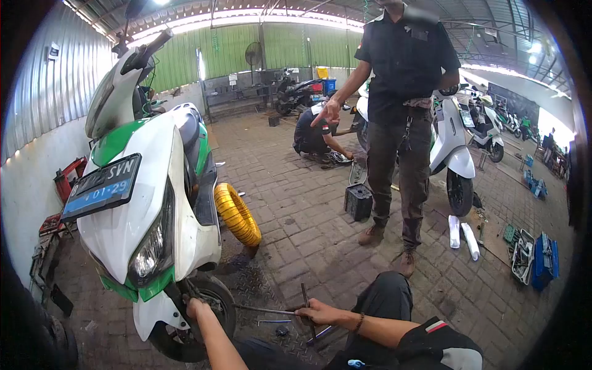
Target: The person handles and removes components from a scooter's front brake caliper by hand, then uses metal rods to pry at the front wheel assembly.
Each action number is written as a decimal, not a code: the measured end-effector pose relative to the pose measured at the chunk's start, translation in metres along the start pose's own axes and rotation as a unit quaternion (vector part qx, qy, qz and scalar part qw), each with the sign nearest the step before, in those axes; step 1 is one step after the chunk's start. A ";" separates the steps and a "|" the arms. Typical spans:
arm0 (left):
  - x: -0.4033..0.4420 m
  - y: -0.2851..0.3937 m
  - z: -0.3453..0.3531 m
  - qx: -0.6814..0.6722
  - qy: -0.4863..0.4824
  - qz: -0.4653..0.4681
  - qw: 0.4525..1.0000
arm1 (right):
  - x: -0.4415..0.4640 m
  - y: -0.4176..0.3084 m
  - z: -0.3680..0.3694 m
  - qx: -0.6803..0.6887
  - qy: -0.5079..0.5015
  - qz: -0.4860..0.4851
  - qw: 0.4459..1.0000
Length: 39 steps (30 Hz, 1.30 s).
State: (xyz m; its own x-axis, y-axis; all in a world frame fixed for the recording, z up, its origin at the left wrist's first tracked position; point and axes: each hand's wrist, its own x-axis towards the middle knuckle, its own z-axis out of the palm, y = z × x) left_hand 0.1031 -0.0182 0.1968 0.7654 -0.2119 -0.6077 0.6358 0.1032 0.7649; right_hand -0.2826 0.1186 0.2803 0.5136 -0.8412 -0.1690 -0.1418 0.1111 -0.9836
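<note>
A white and green scooter (126, 213) stands at the left, its front wheel (225, 302) close to me. My left hand (196, 306) reaches in beside the wheel, below the fender (157, 311). Its fingers look curled against the fork and hub area, but what they hold is hidden. My right hand (319, 311) is closed around the crossbar of a T-handle wrench (268, 309). The wrench's long shaft lies nearly level and points at the wheel; I cannot tell whether its tip touches a bolt. A thin rod-like tool (274, 320) and a small dark part (282, 331) lie on the floor below.
A standing person (401, 80) points downward in front of me. Another person (313, 132) crouches farther back. A yellow-wrapped tire (237, 214) leans by the scooter. A black battery-like box (357, 203), white rolls (462, 237) and a blue toolbox (545, 262) sit on the paving.
</note>
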 end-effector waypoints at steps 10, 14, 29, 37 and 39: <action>0.057 -0.012 0.001 -0.203 -0.208 -0.066 0.955 | 0.004 0.019 -0.007 -0.014 0.004 0.001 1.000; 0.084 -0.027 0.009 -0.259 -0.254 -0.098 0.927 | 0.013 0.040 -0.016 -0.019 0.008 0.078 0.997; -0.027 0.011 -0.015 -0.087 -0.057 -0.013 0.994 | -0.001 0.020 -0.007 -0.046 0.081 0.044 0.995; -0.045 0.026 -0.008 0.024 0.050 -0.077 0.995 | 0.005 0.031 -0.010 -0.013 0.089 0.055 0.994; -0.009 0.003 0.009 -0.078 0.039 -0.022 0.996 | 0.005 0.031 -0.011 0.005 0.087 0.048 0.995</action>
State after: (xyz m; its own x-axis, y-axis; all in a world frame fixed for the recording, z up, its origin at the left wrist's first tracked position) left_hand 0.0976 -0.0249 0.2065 0.7385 -0.1434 -0.6588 0.6713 0.2476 0.6986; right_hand -0.2941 0.1121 0.2495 0.3442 -0.9050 -0.2501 -0.1747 0.2000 -0.9641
